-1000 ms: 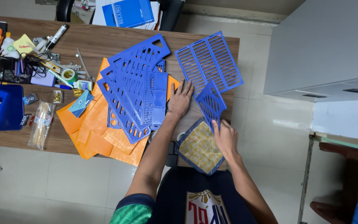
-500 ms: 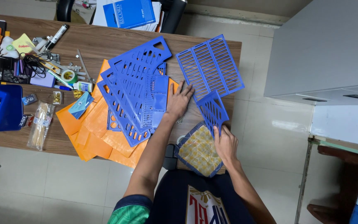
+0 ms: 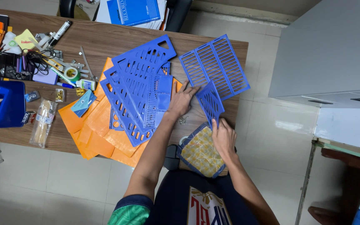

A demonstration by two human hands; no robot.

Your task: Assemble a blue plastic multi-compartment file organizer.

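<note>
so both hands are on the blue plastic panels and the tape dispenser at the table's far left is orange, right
Not quite: the tape dispenser is blue, not orange, as the head view shows. The rest holds: the left hand and right hand both rest on the blue plastic panels.
</note>
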